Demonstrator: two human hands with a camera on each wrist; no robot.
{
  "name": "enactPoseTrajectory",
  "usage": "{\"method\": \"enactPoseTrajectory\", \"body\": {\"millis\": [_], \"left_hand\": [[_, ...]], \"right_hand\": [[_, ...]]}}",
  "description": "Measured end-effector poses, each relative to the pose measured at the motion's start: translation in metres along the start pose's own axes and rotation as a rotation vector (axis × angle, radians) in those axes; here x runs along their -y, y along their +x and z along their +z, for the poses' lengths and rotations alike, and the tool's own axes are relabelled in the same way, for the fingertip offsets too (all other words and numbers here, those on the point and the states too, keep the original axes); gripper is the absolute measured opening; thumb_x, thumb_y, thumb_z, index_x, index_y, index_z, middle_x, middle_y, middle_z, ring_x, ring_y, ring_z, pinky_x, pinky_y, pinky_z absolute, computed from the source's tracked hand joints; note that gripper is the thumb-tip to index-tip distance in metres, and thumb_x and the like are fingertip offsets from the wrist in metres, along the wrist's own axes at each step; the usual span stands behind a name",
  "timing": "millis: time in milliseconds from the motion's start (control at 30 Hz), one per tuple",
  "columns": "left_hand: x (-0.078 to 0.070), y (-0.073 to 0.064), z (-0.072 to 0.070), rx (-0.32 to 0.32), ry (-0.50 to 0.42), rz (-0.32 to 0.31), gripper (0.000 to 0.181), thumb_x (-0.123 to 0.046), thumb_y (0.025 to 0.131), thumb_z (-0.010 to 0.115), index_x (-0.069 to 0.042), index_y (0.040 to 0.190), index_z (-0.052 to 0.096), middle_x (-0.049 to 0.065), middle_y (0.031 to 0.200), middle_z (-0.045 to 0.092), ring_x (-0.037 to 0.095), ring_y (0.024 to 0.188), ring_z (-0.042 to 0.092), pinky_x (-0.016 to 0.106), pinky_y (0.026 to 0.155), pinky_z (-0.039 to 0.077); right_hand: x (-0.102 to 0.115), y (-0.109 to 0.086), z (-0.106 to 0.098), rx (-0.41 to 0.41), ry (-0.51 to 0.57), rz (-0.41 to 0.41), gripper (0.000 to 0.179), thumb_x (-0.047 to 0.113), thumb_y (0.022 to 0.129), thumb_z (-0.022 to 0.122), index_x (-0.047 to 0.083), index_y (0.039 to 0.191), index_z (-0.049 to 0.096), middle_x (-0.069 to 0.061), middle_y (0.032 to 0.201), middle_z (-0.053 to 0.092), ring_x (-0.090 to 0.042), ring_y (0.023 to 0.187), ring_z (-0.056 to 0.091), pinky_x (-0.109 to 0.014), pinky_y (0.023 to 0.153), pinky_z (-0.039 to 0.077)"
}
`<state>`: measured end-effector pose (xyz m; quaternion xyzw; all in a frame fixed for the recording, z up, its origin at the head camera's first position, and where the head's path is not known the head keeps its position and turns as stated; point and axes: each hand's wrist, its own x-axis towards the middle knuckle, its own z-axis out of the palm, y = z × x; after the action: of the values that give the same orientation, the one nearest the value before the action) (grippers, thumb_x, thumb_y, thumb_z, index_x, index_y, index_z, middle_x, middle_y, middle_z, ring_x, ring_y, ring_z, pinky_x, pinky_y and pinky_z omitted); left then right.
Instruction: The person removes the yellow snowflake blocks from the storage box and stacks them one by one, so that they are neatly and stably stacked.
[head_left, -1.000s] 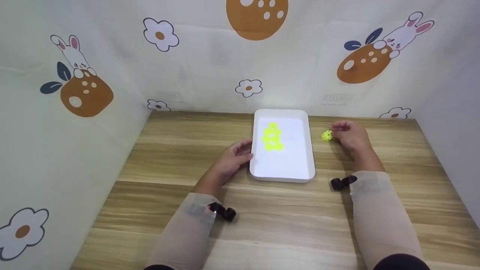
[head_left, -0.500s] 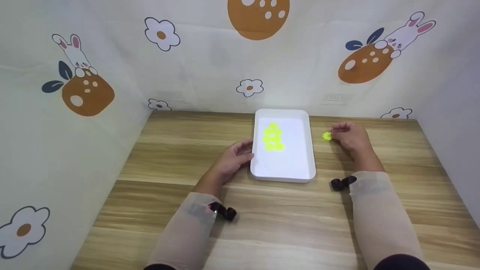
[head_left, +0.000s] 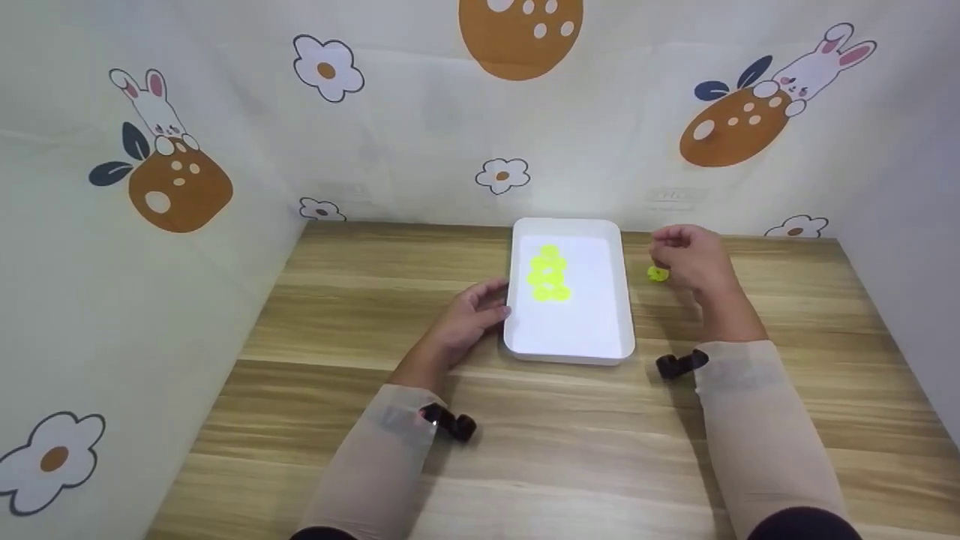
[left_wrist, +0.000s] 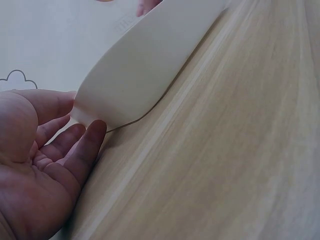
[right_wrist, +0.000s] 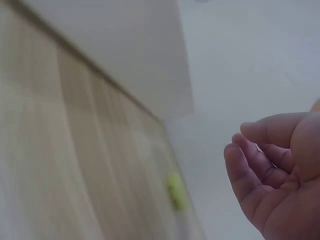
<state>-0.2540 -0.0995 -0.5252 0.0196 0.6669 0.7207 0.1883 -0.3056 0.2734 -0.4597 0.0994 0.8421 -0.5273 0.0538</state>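
A white tray (head_left: 568, 330) lies on the wooden table, with several bright yellow snowflake discs (head_left: 547, 274) clustered inside its left part. My left hand (head_left: 471, 319) touches the tray's outer left wall with thumb and fingertips; the left wrist view shows the fingers loosely bent against the tray wall (left_wrist: 135, 70). To the right of the tray, one more yellow snowflake disc (head_left: 658, 274) is on the table. My right hand (head_left: 694, 259) is just above and beside it. In the right wrist view the fingers are loosely curled with nothing visible between them, apart from the blurred yellow disc (right_wrist: 176, 191).
Behind the table (head_left: 360, 300) stands a pale fabric wall (head_left: 420, 135) printed with rabbits, oranges and flowers. A similar wall borders the left side and a pale one the right. Small black cameras (head_left: 450, 422) are strapped at both wrists.
My right hand has lifted slightly up and left from beside the loose yellow disc, which shows a different tilt in nearly the same spot. The left hand stays at the tray.
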Motion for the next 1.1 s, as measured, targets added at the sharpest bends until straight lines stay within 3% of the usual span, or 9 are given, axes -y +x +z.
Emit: {"method": "enactPoseTrajectory", "body": {"millis": [133,233,333,500,733,933,1100], "left_hand": [[0.001,0.002,0.000,-0.002,0.021,0.016,0.059,0.000,0.102,0.068,-0.005,0.158,0.050,0.020,0.160,0.055,0.032,0.149,0.056,0.043,0.121,0.051],[0.001,0.001,0.000,-0.001,0.018,0.023,0.059,0.001,0.102,0.067,-0.004,0.158,0.049,0.020,0.160,0.055,0.032,0.149,0.055,0.044,0.122,0.050],[0.002,0.002,0.001,0.007,0.003,0.033,0.059,0.002,0.102,0.066,-0.002,0.158,0.048,0.022,0.161,0.054,0.033,0.151,0.053,0.044,0.123,0.049],[0.003,0.002,0.001,0.011,-0.008,0.038,0.060,0.003,0.102,0.065,-0.002,0.159,0.047,0.022,0.161,0.053,0.033,0.153,0.050,0.044,0.124,0.048],[0.002,0.000,0.001,0.012,-0.015,0.034,0.061,0.003,0.101,0.066,-0.002,0.159,0.047,0.021,0.161,0.053,0.032,0.153,0.051,0.043,0.124,0.048],[0.001,0.000,0.000,0.020,-0.020,0.030,0.061,0.003,0.102,0.065,-0.003,0.160,0.046,0.021,0.162,0.053,0.033,0.151,0.053,0.043,0.122,0.050],[0.000,0.000,0.000,0.022,-0.027,0.014,0.061,0.002,0.103,0.065,-0.004,0.160,0.045,0.021,0.162,0.052,0.033,0.150,0.053,0.043,0.120,0.052]], "right_hand": [[0.015,-0.006,0.009,0.038,0.018,-0.087,0.038,0.029,0.103,0.071,0.005,0.132,0.069,-0.003,0.112,0.073,-0.020,0.100,0.071,-0.026,0.087,0.065],[0.025,-0.008,0.015,0.073,0.018,-0.103,0.036,0.032,0.104,0.070,0.007,0.130,0.070,-0.006,0.116,0.073,-0.024,0.103,0.068,-0.024,0.082,0.063],[0.034,-0.008,0.021,0.104,0.020,-0.106,0.037,0.034,0.105,0.069,0.009,0.131,0.070,-0.005,0.117,0.073,-0.028,0.107,0.067,-0.027,0.086,0.063],[0.051,-0.002,0.031,0.154,0.065,-0.102,0.035,0.034,0.103,0.072,0.009,0.129,0.070,0.004,0.109,0.074,-0.021,0.102,0.069,-0.026,0.086,0.063],[0.067,0.012,0.051,0.224,0.143,-0.070,0.031,0.030,0.103,0.073,0.010,0.127,0.071,0.001,0.111,0.072,-0.023,0.103,0.069,-0.026,0.091,0.063],[0.070,0.026,0.073,0.225,0.229,-0.020,0.027,0.029,0.103,0.073,0.013,0.124,0.072,-0.001,0.111,0.072,-0.024,0.103,0.068,-0.025,0.087,0.063],[0.070,0.034,0.091,0.202,0.234,-0.003,0.032,0.028,0.102,0.073,0.011,0.130,0.071,-0.009,0.124,0.071,-0.032,0.113,0.066,-0.026,0.088,0.063]]}}
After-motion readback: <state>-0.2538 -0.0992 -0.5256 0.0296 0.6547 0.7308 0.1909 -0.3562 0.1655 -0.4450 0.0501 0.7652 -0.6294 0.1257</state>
